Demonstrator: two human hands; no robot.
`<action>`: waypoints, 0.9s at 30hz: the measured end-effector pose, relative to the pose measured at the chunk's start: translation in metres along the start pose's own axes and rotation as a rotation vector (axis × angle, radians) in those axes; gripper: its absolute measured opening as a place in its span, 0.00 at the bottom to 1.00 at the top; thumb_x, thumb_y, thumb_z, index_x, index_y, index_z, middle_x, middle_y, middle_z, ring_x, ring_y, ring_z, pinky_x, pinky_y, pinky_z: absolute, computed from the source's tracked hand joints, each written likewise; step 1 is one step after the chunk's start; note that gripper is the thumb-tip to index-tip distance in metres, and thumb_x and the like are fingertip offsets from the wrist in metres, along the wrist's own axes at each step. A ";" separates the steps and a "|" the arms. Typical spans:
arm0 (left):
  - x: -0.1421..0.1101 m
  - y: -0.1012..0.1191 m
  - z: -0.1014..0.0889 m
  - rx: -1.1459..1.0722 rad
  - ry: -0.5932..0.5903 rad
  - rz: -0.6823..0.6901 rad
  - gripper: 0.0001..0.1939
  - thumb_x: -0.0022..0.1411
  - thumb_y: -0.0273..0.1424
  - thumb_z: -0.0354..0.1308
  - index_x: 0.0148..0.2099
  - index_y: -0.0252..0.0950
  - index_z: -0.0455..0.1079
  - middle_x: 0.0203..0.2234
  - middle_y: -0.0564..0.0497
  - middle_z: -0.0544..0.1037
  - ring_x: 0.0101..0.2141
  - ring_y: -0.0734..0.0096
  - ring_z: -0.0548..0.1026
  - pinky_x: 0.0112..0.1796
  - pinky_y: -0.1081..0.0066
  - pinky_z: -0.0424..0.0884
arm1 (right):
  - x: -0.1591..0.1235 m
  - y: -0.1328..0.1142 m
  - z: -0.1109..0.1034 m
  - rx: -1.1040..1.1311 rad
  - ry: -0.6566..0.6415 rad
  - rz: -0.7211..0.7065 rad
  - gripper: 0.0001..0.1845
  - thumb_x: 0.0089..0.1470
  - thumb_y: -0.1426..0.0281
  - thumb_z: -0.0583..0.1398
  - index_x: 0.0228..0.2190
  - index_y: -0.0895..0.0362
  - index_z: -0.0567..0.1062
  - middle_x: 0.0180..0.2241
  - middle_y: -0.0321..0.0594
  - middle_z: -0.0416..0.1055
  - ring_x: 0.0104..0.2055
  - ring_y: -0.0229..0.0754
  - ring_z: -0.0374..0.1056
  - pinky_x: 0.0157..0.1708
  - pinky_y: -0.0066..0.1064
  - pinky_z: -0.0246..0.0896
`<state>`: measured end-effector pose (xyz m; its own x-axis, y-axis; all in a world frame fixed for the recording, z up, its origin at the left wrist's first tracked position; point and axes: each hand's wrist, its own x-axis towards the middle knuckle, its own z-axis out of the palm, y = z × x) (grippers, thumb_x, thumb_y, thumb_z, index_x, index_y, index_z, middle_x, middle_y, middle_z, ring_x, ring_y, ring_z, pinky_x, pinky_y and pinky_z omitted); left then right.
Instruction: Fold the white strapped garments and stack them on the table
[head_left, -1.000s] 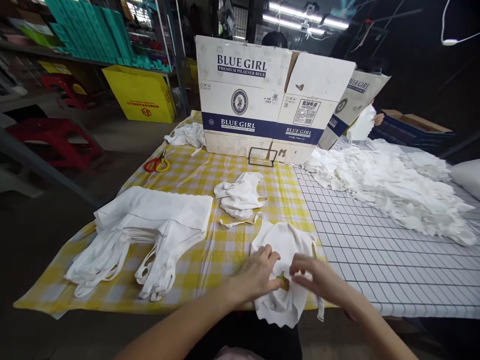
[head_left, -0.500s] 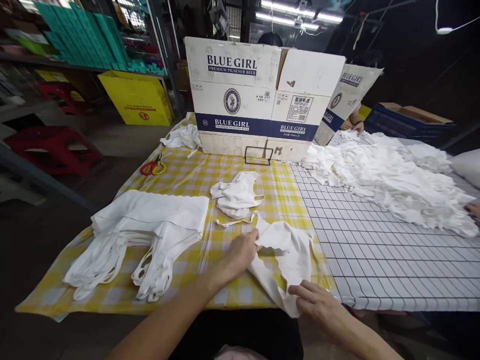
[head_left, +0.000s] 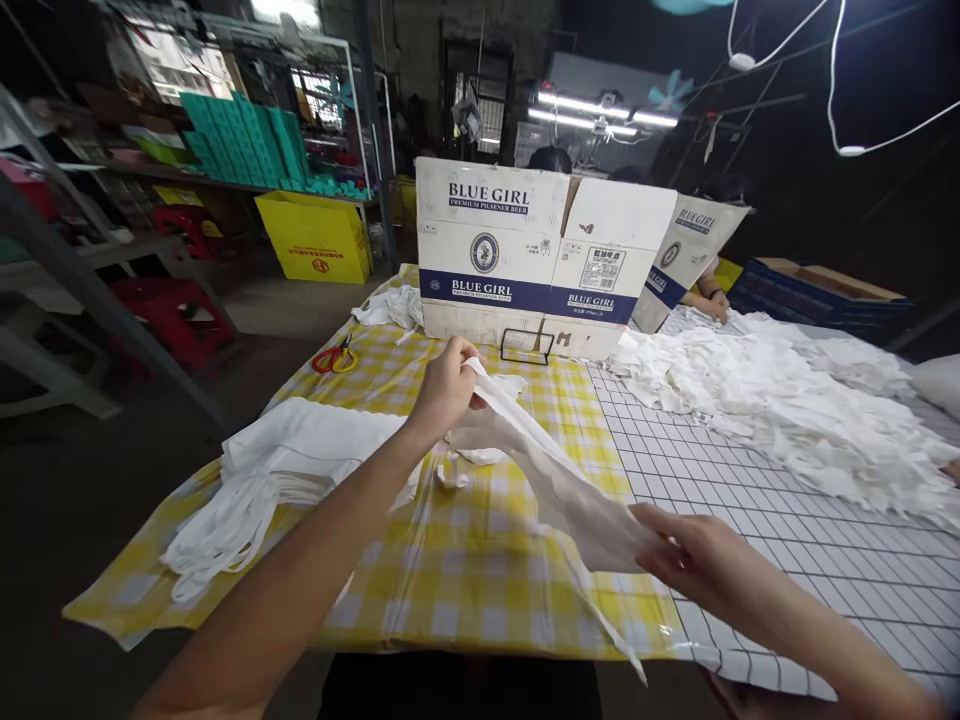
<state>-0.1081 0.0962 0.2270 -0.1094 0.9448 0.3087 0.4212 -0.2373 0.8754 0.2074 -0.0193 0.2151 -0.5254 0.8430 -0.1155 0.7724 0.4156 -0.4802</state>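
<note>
Between my two hands a white strappy garment (head_left: 574, 495) is stretched in the air, slanting down to the right. My left hand (head_left: 448, 385) pinches its upper end, and my right hand (head_left: 679, 545) grips the lower end. A thin strap dangles from it toward the table's front edge. Beneath and behind my left hand lies another crumpled white garment (head_left: 484, 456), mostly hidden. To the left a neat stack of white strappy garments (head_left: 300, 445) rests on the yellow checked cloth (head_left: 450, 610), partly covered by my left forearm.
A white cardboard box (head_left: 487, 230) stands at the back, a black wire stand (head_left: 527, 347) before it. Red and yellow scissors (head_left: 334, 357) lie at left. A large heap of white fabric (head_left: 780, 400) covers the right rear. Another person's hand (head_left: 716, 306) is beyond the box.
Both hands have lifted the garment off the cloth and pulled it taut. My left hand moved up and away, my right hand up and rightward. The view has tilted upward.
</note>
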 end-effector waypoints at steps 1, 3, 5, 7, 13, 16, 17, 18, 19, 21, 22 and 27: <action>0.003 0.004 -0.003 -0.022 0.005 0.011 0.11 0.51 0.22 0.43 0.36 0.37 0.60 0.34 0.53 0.74 0.17 0.79 0.69 0.17 0.79 0.65 | 0.001 -0.004 0.001 -0.023 -0.006 -0.034 0.09 0.57 0.65 0.51 0.30 0.52 0.69 0.20 0.32 0.62 0.18 0.34 0.55 0.19 0.26 0.47; 0.009 0.007 -0.008 -0.008 0.021 0.023 0.11 0.49 0.21 0.43 0.34 0.36 0.63 0.31 0.52 0.75 0.19 0.78 0.71 0.17 0.80 0.65 | 0.001 -0.016 0.005 -0.030 -0.058 -0.139 0.12 0.56 0.65 0.51 0.25 0.52 0.70 0.26 0.36 0.67 0.21 0.35 0.60 0.21 0.28 0.53; 0.014 0.007 -0.009 0.042 0.025 0.020 0.12 0.47 0.21 0.44 0.32 0.35 0.65 0.28 0.52 0.75 0.20 0.77 0.70 0.17 0.81 0.64 | -0.002 -0.032 0.009 -0.024 -0.135 -0.230 0.13 0.56 0.64 0.52 0.24 0.51 0.72 0.29 0.37 0.69 0.22 0.36 0.63 0.23 0.29 0.56; 0.017 0.005 -0.009 0.080 0.017 0.009 0.12 0.46 0.20 0.44 0.30 0.34 0.67 0.26 0.52 0.74 0.19 0.77 0.69 0.18 0.80 0.65 | -0.007 -0.046 0.009 -0.026 -0.174 -0.269 0.12 0.55 0.64 0.53 0.24 0.50 0.73 0.30 0.37 0.70 0.23 0.36 0.64 0.24 0.29 0.58; 0.021 -0.004 -0.021 0.030 -0.032 -0.063 0.12 0.46 0.22 0.45 0.27 0.33 0.70 0.21 0.52 0.73 0.18 0.76 0.70 0.18 0.79 0.66 | -0.011 -0.028 -0.029 -0.006 0.075 -0.197 0.11 0.56 0.63 0.54 0.26 0.52 0.74 0.27 0.39 0.69 0.22 0.35 0.63 0.18 0.25 0.57; 0.023 -0.003 -0.032 -0.060 -0.098 -0.067 0.13 0.46 0.22 0.44 0.30 0.32 0.70 0.16 0.54 0.70 0.15 0.76 0.69 0.18 0.78 0.67 | -0.010 -0.002 -0.052 -0.033 0.357 -0.079 0.08 0.53 0.61 0.57 0.29 0.50 0.72 0.22 0.36 0.67 0.18 0.37 0.60 0.15 0.26 0.56; 0.023 -0.002 -0.035 -0.104 -0.127 -0.061 0.14 0.46 0.22 0.44 0.31 0.31 0.70 0.14 0.54 0.69 0.15 0.76 0.70 0.18 0.79 0.67 | -0.009 0.004 -0.058 -0.033 0.414 -0.049 0.08 0.52 0.60 0.57 0.30 0.50 0.72 0.21 0.35 0.67 0.18 0.37 0.60 0.15 0.27 0.57; 0.023 -0.001 -0.036 -0.141 -0.154 -0.056 0.14 0.46 0.21 0.44 0.31 0.31 0.70 0.13 0.54 0.69 0.15 0.76 0.70 0.18 0.79 0.67 | -0.008 0.009 -0.063 -0.030 0.447 -0.029 0.08 0.51 0.59 0.58 0.31 0.49 0.72 0.21 0.35 0.67 0.18 0.38 0.60 0.15 0.28 0.57; 0.023 0.001 -0.037 -0.164 -0.174 -0.054 0.15 0.45 0.21 0.44 0.31 0.31 0.70 0.13 0.54 0.69 0.15 0.76 0.70 0.18 0.79 0.67 | -0.006 0.011 -0.067 -0.026 0.463 -0.012 0.09 0.51 0.58 0.58 0.30 0.49 0.72 0.22 0.35 0.68 0.19 0.39 0.61 0.16 0.28 0.58; 0.021 0.005 -0.038 -0.164 -0.192 -0.062 0.14 0.45 0.21 0.45 0.31 0.31 0.71 0.13 0.54 0.69 0.15 0.75 0.71 0.18 0.78 0.67 | -0.003 0.012 -0.076 -0.012 0.485 0.011 0.09 0.50 0.58 0.58 0.30 0.49 0.73 0.24 0.36 0.70 0.21 0.40 0.63 0.17 0.29 0.60; 0.020 0.008 -0.039 -0.164 -0.194 -0.069 0.14 0.44 0.22 0.45 0.31 0.31 0.70 0.13 0.54 0.69 0.15 0.75 0.71 0.18 0.78 0.68 | -0.002 0.011 -0.080 0.015 0.510 0.014 0.09 0.49 0.58 0.59 0.29 0.49 0.73 0.25 0.36 0.70 0.22 0.40 0.64 0.19 0.29 0.62; 0.015 0.031 -0.050 -0.296 -0.236 -0.049 0.09 0.46 0.24 0.49 0.29 0.31 0.69 0.16 0.53 0.72 0.18 0.73 0.74 0.22 0.77 0.71 | 0.004 -0.001 -0.100 0.332 0.779 0.022 0.11 0.43 0.58 0.63 0.26 0.52 0.75 0.27 0.39 0.71 0.26 0.41 0.66 0.19 0.26 0.64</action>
<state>-0.1420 0.0913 0.2772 0.1022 0.9745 0.1996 0.1391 -0.2127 0.9672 0.2401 0.0176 0.3023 -0.0215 0.8947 0.4461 0.5711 0.3773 -0.7291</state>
